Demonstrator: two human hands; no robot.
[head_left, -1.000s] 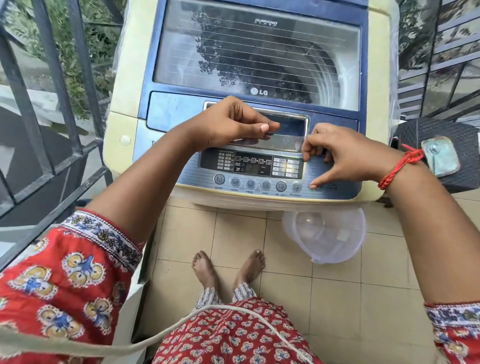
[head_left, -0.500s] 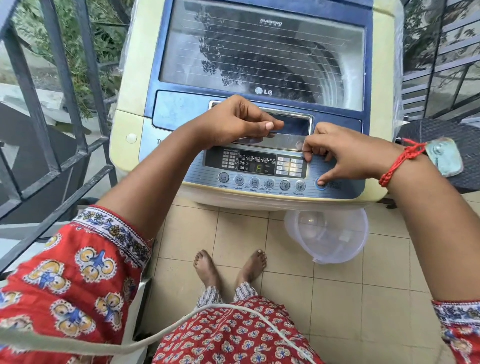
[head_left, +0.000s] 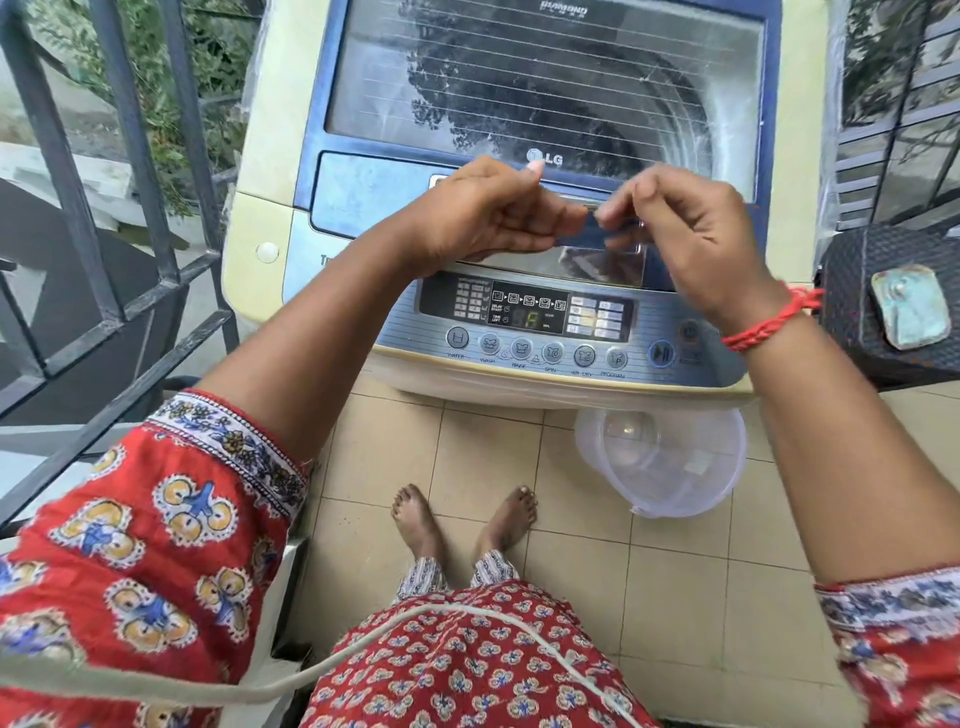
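A cream and blue top-load washing machine (head_left: 270, 156) stands in front of me with its glass lid (head_left: 519, 78) down. My left hand (head_left: 483, 218) and my right hand (head_left: 696, 234) meet over the chrome lid handle (head_left: 597, 262), and their curled fingers reach into its recess from both sides. The fingertips are blurred. Below the hands the control panel (head_left: 524, 312) shows lit digits and a row of round buttons. The blue start button (head_left: 661, 353) sits at its right end, uncovered.
A clear plastic tub (head_left: 670, 467) lies on the tiled floor under the machine's front right. A metal railing (head_left: 130, 208) runs along the left. A black woven object (head_left: 857, 291) stands at the right. A pale cord (head_left: 467, 613) crosses my lap.
My right hand has left the buttons at the panel's right end and risen to the lid handle beside my left hand. The display now shows lit digits.
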